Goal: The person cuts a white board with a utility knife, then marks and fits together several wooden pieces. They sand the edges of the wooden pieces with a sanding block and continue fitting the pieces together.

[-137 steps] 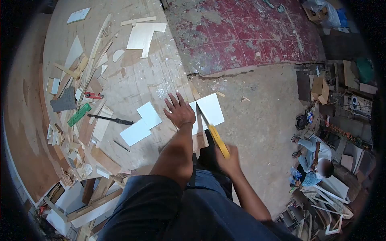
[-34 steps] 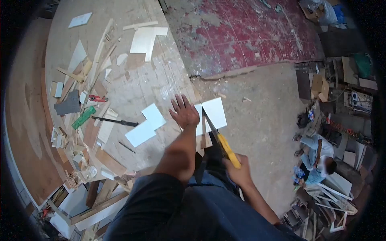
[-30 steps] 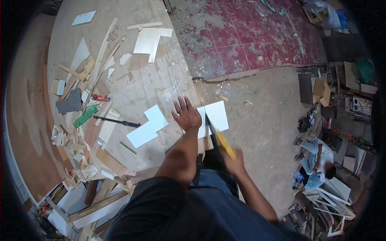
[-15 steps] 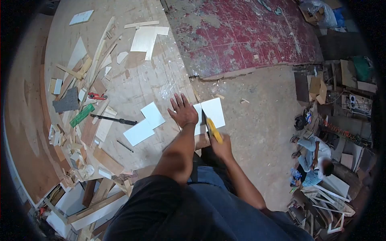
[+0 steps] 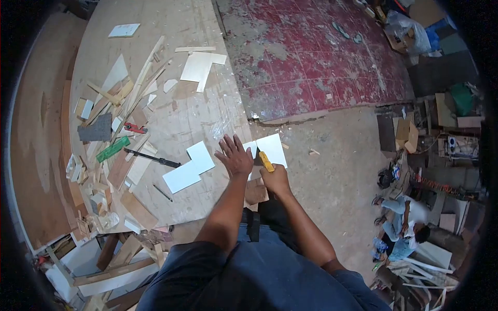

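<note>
My left hand [image 5: 236, 158] lies flat with its fingers apart, pressing on the left part of a white board [image 5: 273, 149] at the worktable's edge. The right part of that board juts out past the edge. My right hand [image 5: 275, 180] is closed around the yellow handle of a handsaw [image 5: 266, 161], which stands at the dark cut line in the board. Most of the blade is hidden from this angle. Just left of my left hand, a white L-shaped piece [image 5: 189, 168] rests on the table.
On the worktable [image 5: 181, 119] lie a black bar-like tool [image 5: 153, 157], a pencil-like stick [image 5: 162, 193], a green piece [image 5: 112, 149], red pliers-like tool [image 5: 135, 128] and several wood offcuts. A person [image 5: 407, 223] sits at the right, near stacked scrap.
My right hand and the saw have moved forward and slightly left, and less of the blade shows. The left hand stays on the board. The whole view has shifted a little.
</note>
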